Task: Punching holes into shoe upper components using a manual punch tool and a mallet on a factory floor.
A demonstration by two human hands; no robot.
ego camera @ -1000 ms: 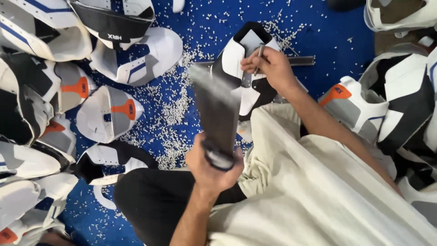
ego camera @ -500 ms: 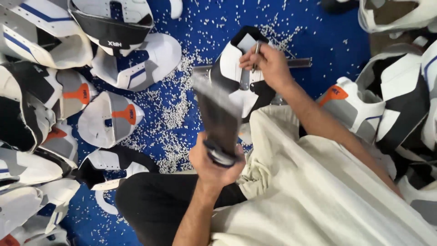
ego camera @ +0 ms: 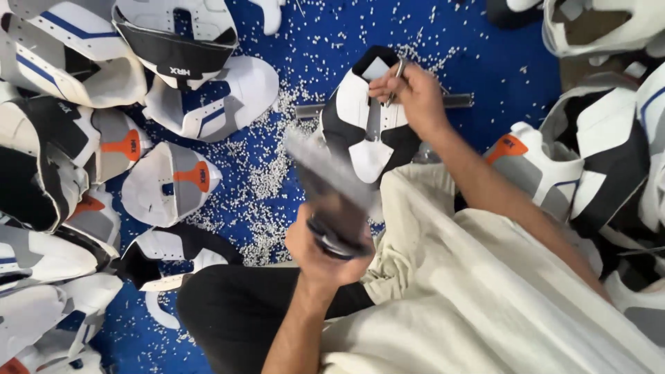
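head view: person sitting on blue floor (ego camera: 485, 62), looking down at both hands
left hand (ego camera: 320, 246): fist wrapped round a dark blurry hammer (ego camera: 331, 194), raised, head end w/ motion blur
right hand (ego camera: 410, 93): pinching a thin metal punch (ego camera: 396, 75), tip on shoe upper (ego camera: 364, 121)
shoe upper: white/black, flat on floor just above lap
floor: white bits (ego camera: 267, 173) everywhere
left side: pile of more uppers (ego camera: 166, 183), some w/ orange patches

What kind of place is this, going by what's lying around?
Probably a shoemaking workshop: unfinished shoe uppers lie piled on a blue floor strewn with small white punched bits, and the right hand presses a thin metal tool on one.
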